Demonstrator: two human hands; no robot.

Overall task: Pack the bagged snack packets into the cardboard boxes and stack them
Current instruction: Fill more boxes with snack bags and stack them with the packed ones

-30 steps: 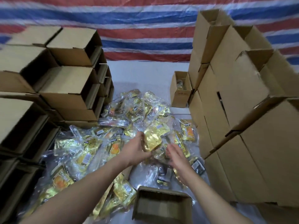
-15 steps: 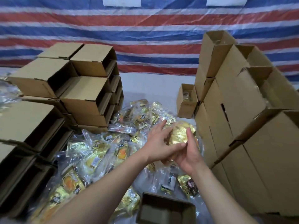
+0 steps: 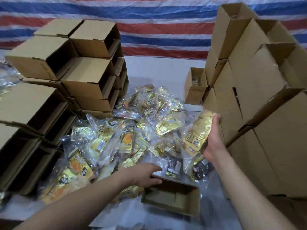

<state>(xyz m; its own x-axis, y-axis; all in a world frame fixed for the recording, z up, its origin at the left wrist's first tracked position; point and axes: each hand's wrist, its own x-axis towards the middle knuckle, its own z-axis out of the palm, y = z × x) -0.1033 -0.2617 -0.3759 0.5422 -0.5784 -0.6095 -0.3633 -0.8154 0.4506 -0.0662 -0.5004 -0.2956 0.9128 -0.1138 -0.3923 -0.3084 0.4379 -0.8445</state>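
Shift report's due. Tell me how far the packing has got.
Done: boxes stacked at right. In hand: the right hand holds a gold packet while the left hand grips the rim of the open box. Left: a big pile of packets and open boxes at left.

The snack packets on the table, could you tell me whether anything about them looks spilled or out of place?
The bagged packets lie in a loose, overlapping heap between the box stacks, not in rows. That looks like a working supply; nothing appears torn. The right hand grips one gold packet.

Snack packets (image 3: 132, 135) heaped between left box stack (image 3: 79, 77) and right box stack (image 3: 259, 90), open box (image 3: 172, 198) in front.
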